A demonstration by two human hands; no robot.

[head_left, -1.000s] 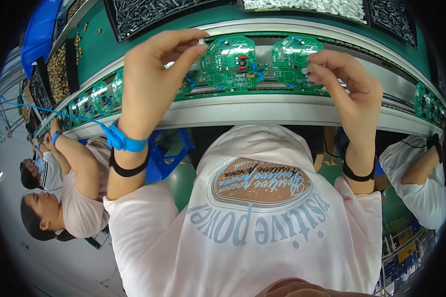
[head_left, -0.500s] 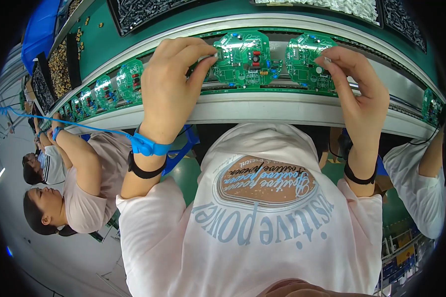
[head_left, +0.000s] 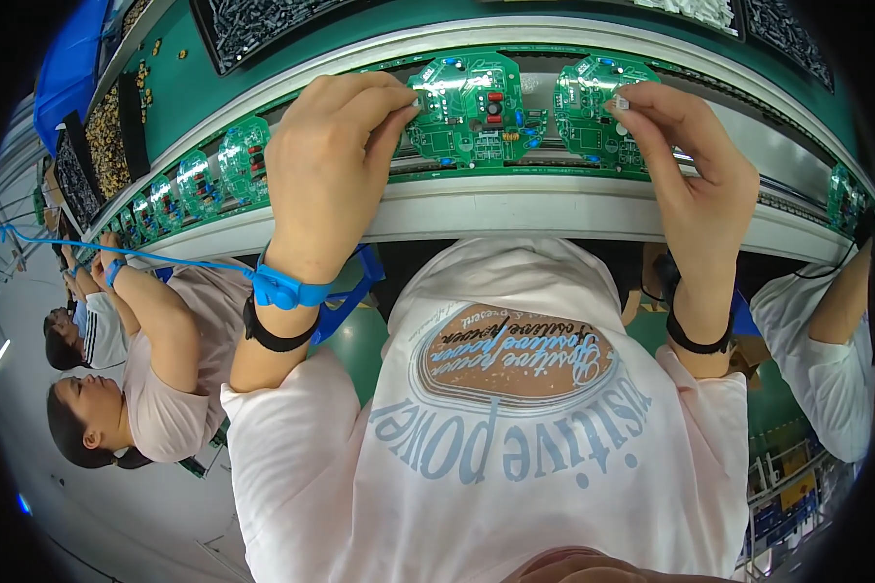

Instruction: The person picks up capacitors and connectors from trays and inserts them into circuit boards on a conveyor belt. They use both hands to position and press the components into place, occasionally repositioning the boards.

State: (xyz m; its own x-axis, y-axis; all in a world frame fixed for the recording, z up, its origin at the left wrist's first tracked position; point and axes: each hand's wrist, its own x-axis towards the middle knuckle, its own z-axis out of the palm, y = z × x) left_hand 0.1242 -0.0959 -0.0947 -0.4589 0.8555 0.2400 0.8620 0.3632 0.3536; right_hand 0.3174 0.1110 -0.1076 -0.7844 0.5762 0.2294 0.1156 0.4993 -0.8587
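Note:
My right hand (head_left: 700, 155) pinches a small white connector (head_left: 620, 101) between thumb and forefinger, just over a green circuit board (head_left: 581, 121). To its left is another circuit board (head_left: 462, 126), fitted with red, blue and black components. At that board's left edge my left hand (head_left: 326, 155) has thumb and forefinger closed together. A tiny pale bit shows at those fingertips, too small to name. Around my left wrist sits a blue strap (head_left: 287, 290) with a coiled blue cord.
Both boards ride on a rail conveyor (head_left: 515, 206), with more circuit boards (head_left: 243, 160) to the left. Beyond it stand a black tray of dark parts (head_left: 292, 34), white parts (head_left: 695, 12) and more dark parts (head_left: 787, 39). Co-workers sit at left (head_left: 180, 360) and right (head_left: 812, 360).
My right hand has shifted slightly left over its board, and the white connector shows more plainly. My left hand keeps its pinch at the middle board's edge. The whole view has shifted a little.

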